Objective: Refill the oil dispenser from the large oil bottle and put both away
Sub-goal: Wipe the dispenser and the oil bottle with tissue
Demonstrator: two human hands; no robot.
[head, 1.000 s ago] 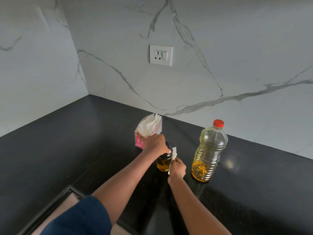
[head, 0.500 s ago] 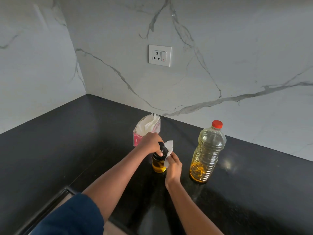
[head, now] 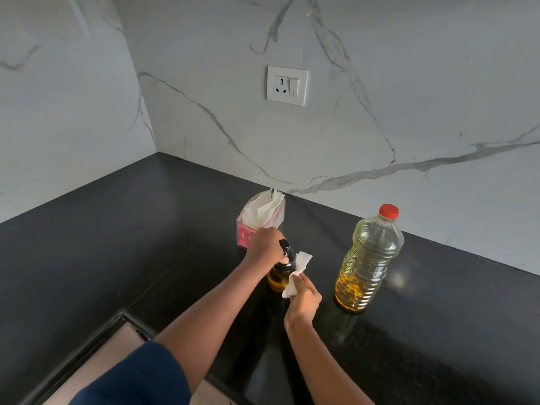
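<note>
On the black counter (head: pixel 117 244), the left hand (head: pixel 264 247) grips the oil dispenser (head: pixel 280 281) by its top, the right hand (head: pixel 304 299) pinches a tissue (head: pixel 296 274) on its side, and the capped large oil bottle (head: pixel 366 264) stands at 3 o'clock, so only putting away seems left.

Black countertop (head: pixel 117 244) bears oil dispenser (head: pixel 277 281), large oil bottle (head: pixel 368 258), tissue box (head: pixel 246 236).

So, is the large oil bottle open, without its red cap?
No, the red cap sits on the neck of the large oil bottle.
</note>
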